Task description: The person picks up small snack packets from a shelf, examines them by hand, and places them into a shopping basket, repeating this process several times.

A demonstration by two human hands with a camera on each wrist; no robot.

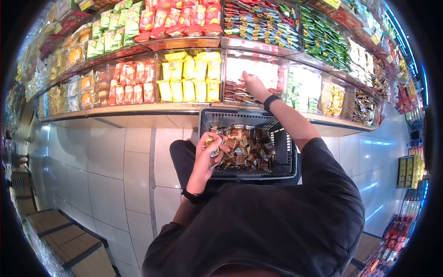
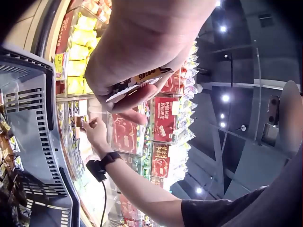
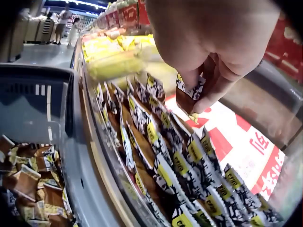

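Note:
In the right wrist view, my right hand pinches a small brown snack packet between thumb and fingers. It hangs over a shelf bin where upright rows of matching packets stand beside a bare red-and-white printed bottom. My left hand is over the left side of a dark shopping basket, its fingers curled round a snack packet. Loose brown packets cover the basket's bottom.
Yellow packets fill the neighbouring bin on the left, with red-and-white packets further along. Clear dividers separate the bins. Green packets lie on the upper shelf. Wooden stools stand behind at left. People are in the far aisle.

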